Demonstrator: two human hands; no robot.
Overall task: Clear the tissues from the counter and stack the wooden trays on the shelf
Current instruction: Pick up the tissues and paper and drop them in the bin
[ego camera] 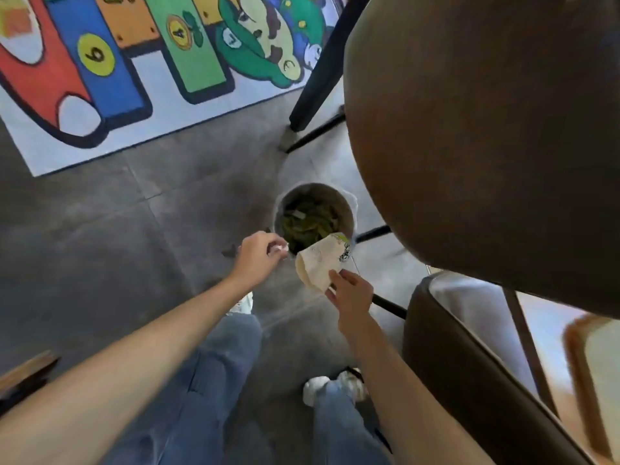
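A round waste bin (349,213) stands on the grey floor, holding green scraps. My right hand (352,293) pinches a folded, cream-coloured tissue (318,263) by its near corner and holds it tilted over the bin's near rim. My left hand (258,256) hovers just left of the bin with its fingers curled around a small white scrap of tissue (280,248). A light wooden tray (590,374) shows partly at the right edge, blurred.
A brown round tabletop (486,129) overhangs the bin at the upper right. A brown chair (469,364) stands at the lower right. Black table legs (318,62) lie beyond the bin. A colourful numbered rug (134,62) covers the floor at the top left. My legs are below.
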